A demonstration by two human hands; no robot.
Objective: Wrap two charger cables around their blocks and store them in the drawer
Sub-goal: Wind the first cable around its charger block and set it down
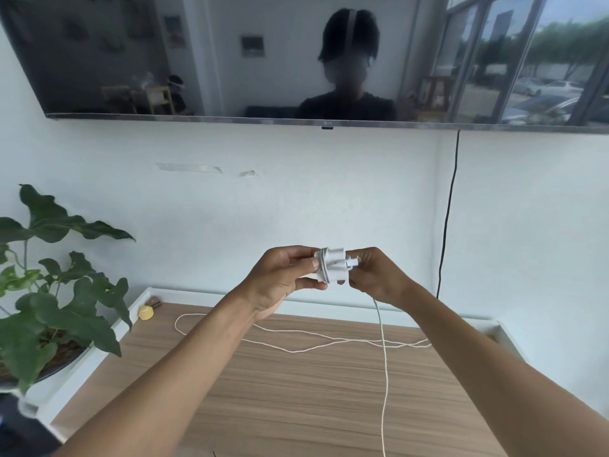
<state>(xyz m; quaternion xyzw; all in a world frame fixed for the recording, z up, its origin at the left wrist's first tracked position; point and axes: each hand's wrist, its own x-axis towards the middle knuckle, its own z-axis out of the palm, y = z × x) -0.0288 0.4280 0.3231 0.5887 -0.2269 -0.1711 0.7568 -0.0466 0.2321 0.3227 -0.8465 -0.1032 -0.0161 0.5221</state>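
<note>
Two bare hands meet in mid-air above a wood-grain cabinet top (296, 400), and all the work is between them. Far left, a leafy potted plant (62, 291) stands off the cabinet's end, and just past it a small yellow object (146, 312) sits at the top's back corner. On the wall above, two strips of tape (189, 167) are stuck under a wall-mounted television (197, 61). The left hand (283, 282) is clamped on the left end of a white charger block (333, 267), fingers curled over its top and thumb pressed against its near side; the block is held up off the cabinet, in front of the wall. A turn of white cable crosses the block just beside those fingertips. At the block's right side the right hand (379, 275) is closed in a pinch on the cable's connector, fingertips bunched together where it meets the block. From under that hand the charger cable (384, 374) drops straight down past the front of the cabinet top and out of sight. More white cable (296, 347) lies in loose curves across the wood behind it; whether it is the same cable I cannot tell. Further right a black cord (449, 209) hangs down the wall from the television.
</note>
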